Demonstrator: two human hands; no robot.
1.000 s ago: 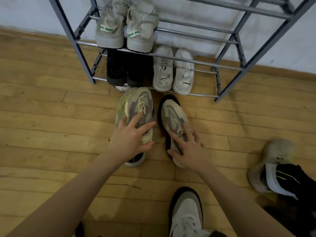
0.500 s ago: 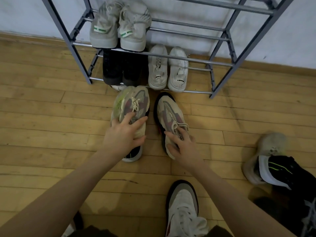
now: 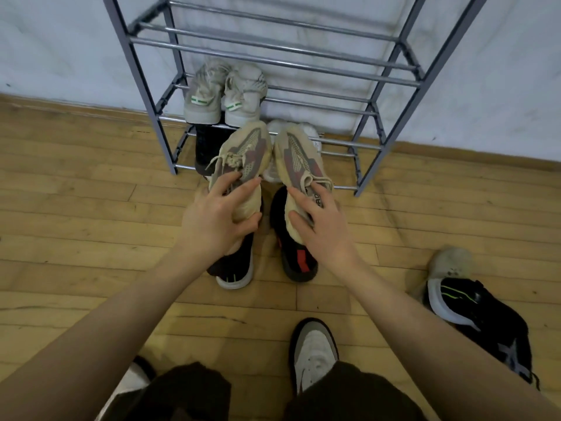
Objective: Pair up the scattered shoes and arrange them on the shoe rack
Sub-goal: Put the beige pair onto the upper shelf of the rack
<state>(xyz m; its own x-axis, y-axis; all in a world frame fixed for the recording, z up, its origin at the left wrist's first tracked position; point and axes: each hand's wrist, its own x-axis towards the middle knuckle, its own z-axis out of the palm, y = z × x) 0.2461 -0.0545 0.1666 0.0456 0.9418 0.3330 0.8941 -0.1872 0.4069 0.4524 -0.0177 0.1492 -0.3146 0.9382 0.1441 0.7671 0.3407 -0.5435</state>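
My left hand point(image 3: 217, 218) grips one beige knit sneaker point(image 3: 243, 156) around its collar, and my right hand point(image 3: 323, 226) grips the matching beige sneaker point(image 3: 299, 159). Both are lifted off the floor, toes tilted up toward the grey metal shoe rack point(image 3: 391, 123) against the wall. On the rack's lower tier sits a grey-white pair with green heel tabs point(image 3: 224, 95). Below them, a black pair point(image 3: 209, 144) and a white pair point(image 3: 309, 132) are mostly hidden behind the held sneakers.
At the right on the wooden floor lie a black sneaker with a green stripe point(image 3: 476, 311) and a grey shoe point(image 3: 449, 262). My own feet in light shoes point(image 3: 314, 350) are at the bottom. The rack's upper bars point(image 3: 273, 38) hold nothing.
Both hands closed round the beige sneakers and raised them off the floor, tilting their toes up toward the rack. The view shifted upward, showing more of the rack.
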